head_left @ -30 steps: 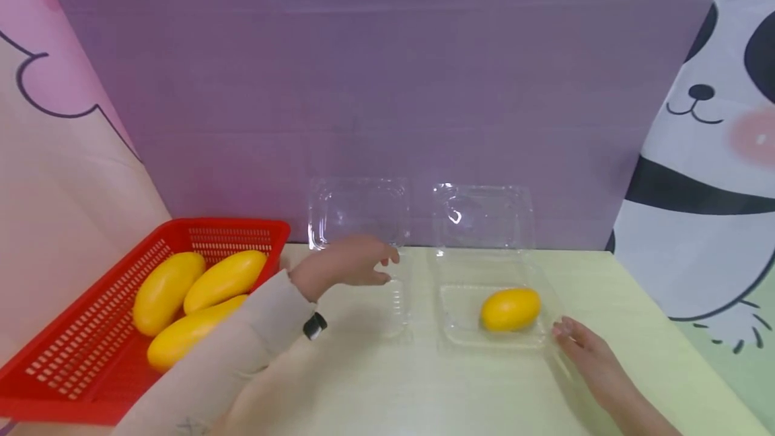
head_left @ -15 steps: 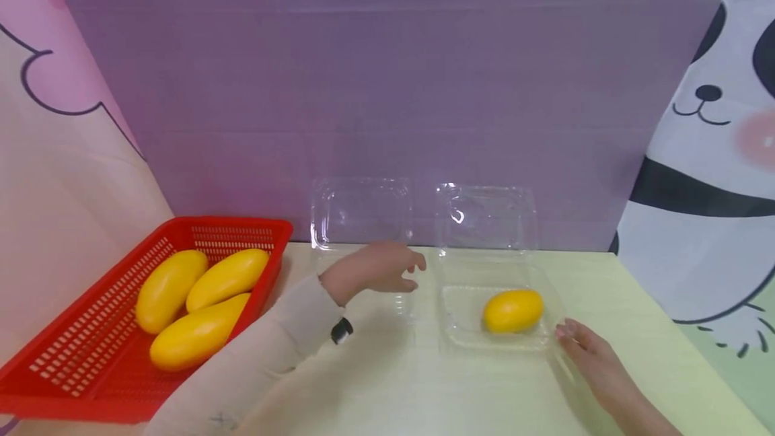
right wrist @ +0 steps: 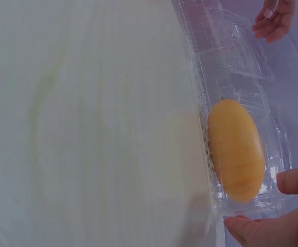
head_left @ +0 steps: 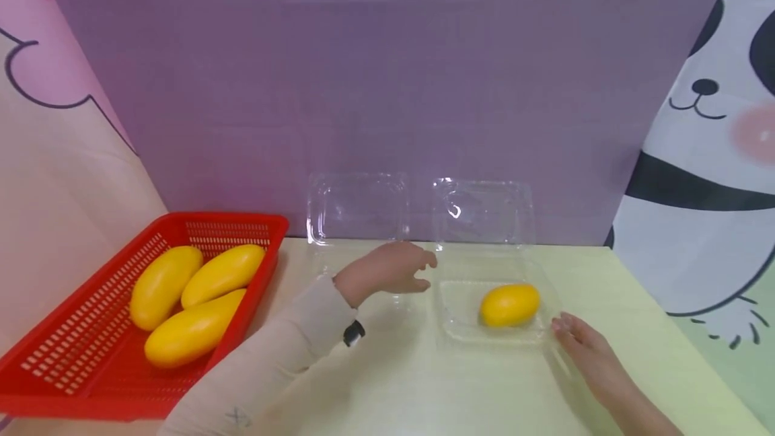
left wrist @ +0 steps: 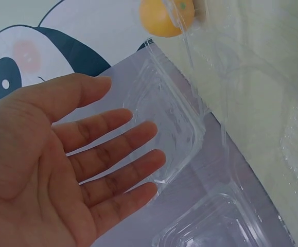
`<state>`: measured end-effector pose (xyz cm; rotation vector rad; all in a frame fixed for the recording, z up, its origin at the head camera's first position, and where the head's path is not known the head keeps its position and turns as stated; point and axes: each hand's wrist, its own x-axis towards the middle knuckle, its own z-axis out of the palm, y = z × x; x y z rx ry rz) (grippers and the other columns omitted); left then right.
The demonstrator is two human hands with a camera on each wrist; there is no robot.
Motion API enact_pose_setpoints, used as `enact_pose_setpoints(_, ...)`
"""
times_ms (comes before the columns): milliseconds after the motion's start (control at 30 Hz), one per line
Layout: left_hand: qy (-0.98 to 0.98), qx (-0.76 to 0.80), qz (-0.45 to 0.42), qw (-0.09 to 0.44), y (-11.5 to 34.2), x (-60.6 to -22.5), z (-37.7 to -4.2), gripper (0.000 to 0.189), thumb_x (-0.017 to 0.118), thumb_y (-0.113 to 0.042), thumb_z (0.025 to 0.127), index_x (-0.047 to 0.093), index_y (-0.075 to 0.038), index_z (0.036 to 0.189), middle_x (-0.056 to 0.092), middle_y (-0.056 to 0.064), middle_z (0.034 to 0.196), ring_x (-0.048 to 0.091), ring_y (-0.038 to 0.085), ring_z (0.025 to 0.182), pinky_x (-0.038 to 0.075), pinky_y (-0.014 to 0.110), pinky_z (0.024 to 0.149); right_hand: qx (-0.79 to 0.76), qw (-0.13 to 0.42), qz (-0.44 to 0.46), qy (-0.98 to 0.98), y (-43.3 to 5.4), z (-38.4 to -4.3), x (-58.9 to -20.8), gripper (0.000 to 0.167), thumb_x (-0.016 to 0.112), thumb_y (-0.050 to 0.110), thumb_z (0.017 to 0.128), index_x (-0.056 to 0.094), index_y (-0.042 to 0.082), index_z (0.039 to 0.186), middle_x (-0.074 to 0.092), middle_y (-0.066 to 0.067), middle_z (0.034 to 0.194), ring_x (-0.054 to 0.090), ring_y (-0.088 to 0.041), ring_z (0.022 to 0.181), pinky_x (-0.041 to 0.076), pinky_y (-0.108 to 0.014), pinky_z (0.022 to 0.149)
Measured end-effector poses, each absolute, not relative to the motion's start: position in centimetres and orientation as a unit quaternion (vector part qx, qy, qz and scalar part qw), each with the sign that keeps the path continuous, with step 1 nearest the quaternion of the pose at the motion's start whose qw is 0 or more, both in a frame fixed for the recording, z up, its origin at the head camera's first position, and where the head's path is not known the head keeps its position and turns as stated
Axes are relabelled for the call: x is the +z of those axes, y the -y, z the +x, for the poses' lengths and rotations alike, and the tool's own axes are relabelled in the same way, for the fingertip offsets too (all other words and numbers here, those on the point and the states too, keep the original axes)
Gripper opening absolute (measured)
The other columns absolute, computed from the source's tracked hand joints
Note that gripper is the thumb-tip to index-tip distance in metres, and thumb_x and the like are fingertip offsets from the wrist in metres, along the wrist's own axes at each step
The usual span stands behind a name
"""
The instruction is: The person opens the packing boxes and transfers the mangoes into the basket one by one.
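Note:
My left hand (head_left: 390, 268) hovers between two clear plastic clamshell containers, palm facing right and fingers spread; the left wrist view shows nothing in it. Behind it stands the left clamshell container (head_left: 358, 207), its lid raised. At the right, the other clamshell container (head_left: 451, 328) also has its lid up. One yellow mango (head_left: 510, 305) lies in this container's base, toward the right side. My right hand (head_left: 593, 355) holds that base at its right rim, with thumb and fingertips (right wrist: 237, 222) at its end in the right wrist view.
A red plastic basket (head_left: 266, 288) with several yellow spaces for holes stands at the left, holding three mangoes (head_left: 194, 330). Behind the pale tabletop (head_left: 460, 389) rises a purple backdrop (head_left: 387, 86). A panda-printed cloth (head_left: 696, 234) hangs along the right side.
My left hand has moved right, from over the left container to the gap beside the right one. The right hand, the containers and the mangoes stay in place.

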<state>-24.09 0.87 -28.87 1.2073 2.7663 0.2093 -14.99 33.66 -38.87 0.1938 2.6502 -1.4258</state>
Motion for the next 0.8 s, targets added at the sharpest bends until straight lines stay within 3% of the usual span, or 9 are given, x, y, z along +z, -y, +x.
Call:
enact_pose_setpoints(467, -0.918, 0.083, 0.38, 0.077, -3.4, -30.4, -23.7, 0.046, 0.061, -0.029, 0.092, 0.051, -0.015, 0.134, 0.055, 0.0, 0.133, 0.05, 0.017, 0.122, 0.04, 0.031, 0.103, -0.474, 0.057, 0.064, -0.876, -33.3, -15.1, -38.8, 0.065, 0.032, 0.036, 0.103, 0.017, -0.013, 0.143, 0.016, -0.032, 0.148, 0.019, -0.047, 0.136, 0.019, -0.057, 0.11)
enact_pose_setpoints(800, -0.917, 0.081, 0.386, 0.066, -6.0, -31.1, -23.5, 0.048, 0.062, -0.031, 0.091, 0.05, -0.014, 0.135, 0.055, 0.001, 0.131, 0.053, 0.017, 0.117, 0.042, 0.029, 0.099, -0.48, 0.051, 0.059, -0.874, -33.3, -15.2, -38.8, 0.063, 0.033, 0.032, 0.103, 0.017, -0.015, 0.142, 0.015, -0.033, 0.148, 0.018, -0.047, 0.136, 0.018, -0.056, 0.11)
